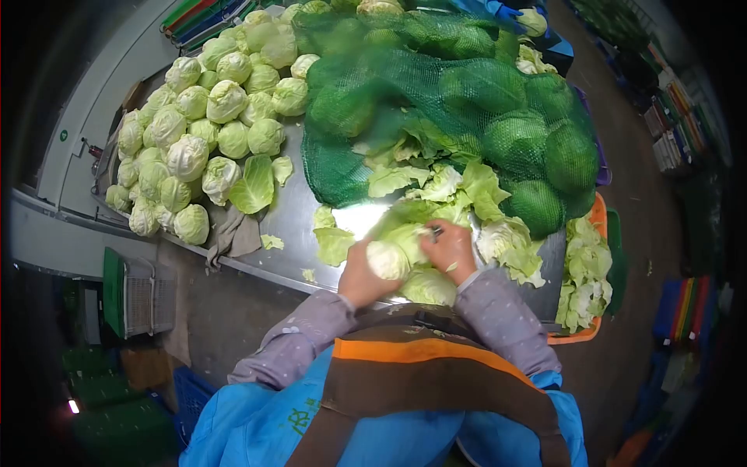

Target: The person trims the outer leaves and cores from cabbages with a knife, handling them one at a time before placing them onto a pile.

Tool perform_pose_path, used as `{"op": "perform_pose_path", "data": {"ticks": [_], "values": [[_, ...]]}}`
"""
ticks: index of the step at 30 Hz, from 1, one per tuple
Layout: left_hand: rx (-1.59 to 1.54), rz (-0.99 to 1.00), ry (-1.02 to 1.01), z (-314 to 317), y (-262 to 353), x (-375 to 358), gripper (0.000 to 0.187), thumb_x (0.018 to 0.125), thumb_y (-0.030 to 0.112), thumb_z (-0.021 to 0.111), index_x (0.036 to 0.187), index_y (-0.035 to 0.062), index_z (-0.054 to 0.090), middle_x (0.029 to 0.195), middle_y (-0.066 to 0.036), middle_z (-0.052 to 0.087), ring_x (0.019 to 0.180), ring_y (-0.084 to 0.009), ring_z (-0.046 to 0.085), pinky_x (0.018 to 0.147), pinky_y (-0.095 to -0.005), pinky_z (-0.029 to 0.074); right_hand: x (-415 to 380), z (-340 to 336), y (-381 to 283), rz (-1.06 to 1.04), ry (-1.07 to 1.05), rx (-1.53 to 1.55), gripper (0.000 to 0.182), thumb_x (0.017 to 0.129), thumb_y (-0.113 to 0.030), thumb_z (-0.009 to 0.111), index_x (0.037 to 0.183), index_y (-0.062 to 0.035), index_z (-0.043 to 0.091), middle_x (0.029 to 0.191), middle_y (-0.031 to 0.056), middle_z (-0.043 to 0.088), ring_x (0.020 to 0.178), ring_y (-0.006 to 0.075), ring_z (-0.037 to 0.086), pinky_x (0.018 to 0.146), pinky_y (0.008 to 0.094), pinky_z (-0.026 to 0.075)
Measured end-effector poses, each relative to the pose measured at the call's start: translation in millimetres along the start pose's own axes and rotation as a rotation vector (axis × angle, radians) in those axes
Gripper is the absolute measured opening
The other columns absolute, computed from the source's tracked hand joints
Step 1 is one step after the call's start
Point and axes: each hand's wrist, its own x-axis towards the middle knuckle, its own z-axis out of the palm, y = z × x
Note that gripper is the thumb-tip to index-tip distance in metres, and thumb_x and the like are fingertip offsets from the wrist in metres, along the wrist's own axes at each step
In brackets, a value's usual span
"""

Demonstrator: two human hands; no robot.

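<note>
My left hand (362, 274) is closed around the side of a pale green cabbage (387, 261), held low over the metal table near its front edge. Close by on the right, my right hand (450, 249) has its fingers curled around a small dark tool (436, 230); its kind is mostly hidden by the fingers. Loose cabbage leaves (443, 187) lie in a pile just beyond both hands. Another cabbage (428, 287) rests between my wrists, close to my apron. A leafy cabbage (502, 240) sits right of my right hand.
Many bare cabbages (226, 101) are heaped on the metal table (292, 233) at left, beside a grey cloth (235, 235). Green net sacks (420, 86) of cabbages cover the back. An orange crate (598, 214) holds leaves at right. A blue-gloved hand (510, 13) shows at the far end.
</note>
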Motion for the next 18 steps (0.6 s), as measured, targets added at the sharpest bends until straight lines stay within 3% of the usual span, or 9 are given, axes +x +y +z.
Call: {"op": "perform_pose_path", "data": {"ticks": [3,5,7,9,10,12,14,16,18], "values": [[-0.197,0.126,0.028,-21.0,-15.1,-12.8,0.093,0.052,0.022,0.085,0.129,0.0006,0.037,0.118,-0.02,0.046,0.11,-0.0306,0.049,0.095,-0.0386,0.042,9.2,-17.3,25.2,0.075,-0.018,-0.051,0.028,0.068,-0.021,0.07,0.087,-0.0009,0.068,0.067,0.0172,0.065,0.062,0.0302,0.064,0.063,0.0378,0.051],[-0.181,0.274,0.138,-39.5,-1.2,-28.5,0.092,0.052,0.021,0.086,0.127,0.0008,0.038,0.117,-0.018,0.047,0.11,-0.0299,0.05,0.094,-0.0373,0.043,9.9,-27.9,27.3,0.321,0.023,0.02,0.029,0.067,-0.022,0.07,0.086,-0.0006,0.068,0.066,0.0171,0.064,0.061,0.0302,0.063,0.062,0.0372,0.051],[-0.345,0.209,0.099,-52.7,1.3,-33.5,0.091,0.059,0.025,0.084,0.131,0.0013,0.035,0.124,-0.019,0.046,0.114,-0.0305,0.05,0.092,-0.039,0.046,12.6,-44.4,43.1,0.265,0.021,-0.031,0.029,0.067,-0.02,0.071,0.088,-0.0005,0.068,0.07,0.0177,0.065,0.065,0.0294,0.064,0.063,0.0358,0.051],[-1.33,-0.102,-0.312,-65.8,-2.1,-29.6,0.092,0.069,0.041,0.076,0.14,0.0067,0.026,0.134,-0.017,0.042,0.121,-0.0324,0.046,0.098,-0.0468,0.043,18.2,-55.5,33.9,0.188,0.009,-0.078,0.03,0.068,-0.019,0.072,0.091,-0.0004,0.068,0.075,0.0184,0.065,0.068,0.0286,0.064,0.063,0.0345,0.05],[-1.463,-0.121,-0.409,-71.1,2.1,-32.0,0.087,0.077,0.059,0.059,0.142,0.0129,0.026,0.138,-0.016,0.039,0.121,-0.0389,0.046,0.087,-0.0527,0.051,17.3,-68.6,18.4,0.095,0.009,-0.234,0.033,0.068,-0.018,0.073,0.095,-0.0005,0.067,0.082,0.0184,0.066,0.074,0.0275,0.064,0.067,0.0335,0.05],[-1.653,-0.156,-0.447,-74.0,6.7,-28.0,0.084,0.078,0.063,0.053,0.141,0.0136,0.029,0.135,-0.014,0.043,0.114,-0.0397,0.05,0.079,-0.0484,0.053,20.2,-78.2,-15.1,-0.034,0.003,-0.379,0.036,0.069,-0.016,0.075,0.1,-0.0006,0.066,0.089,0.0184,0.066,0.08,0.0264,0.065,0.07,0.0326,0.05],[-1.895,-0.328,-0.468,-75.9,16.0,-21.9,0.08,0.081,0.072,0.034,0.137,0.0155,0.038,0.125,-0.013,0.052,0.096,-0.0434,0.06,0.057,-0.0414,0.055,22.2,-71.0,-42.6,-0.156,-0.01,0.115,0.043,0.07,-0.015,0.076,0.109,-0.0023,0.063,0.102,0.0176,0.065,0.091,0.0249,0.064,0.077,0.0334,0.049],[-1.868,-0.306,-0.435,-74.3,11.4,-15.8,0.078,0.082,0.071,0.033,0.136,0.0153,0.039,0.122,-0.013,0.054,0.092,-0.043,0.061,0.054,-0.0408,0.055,13.8,-53.1,-61.6,-0.181,-0.112,0.31,0.046,0.07,-0.016,0.077,0.113,-0.0039,0.062,0.104,0.0158,0.066,0.093,0.0237,0.064,0.079,0.0334,0.049],[-1.784,-0.268,-0.363,-83.0,7.2,-5.3,0.074,0.084,0.069,0.031,0.134,0.0158,0.041,0.117,-0.014,0.057,0.084,-0.0427,0.063,0.05,-0.0401,0.054,3.7,-38.4,-55.5,-0.207,-0.241,0.168,0.044,0.071,-0.015,0.076,0.112,-0.0045,0.063,0.102,0.0158,0.067,0.09,0.0223,0.065,0.077,0.0321,0.049]]}}
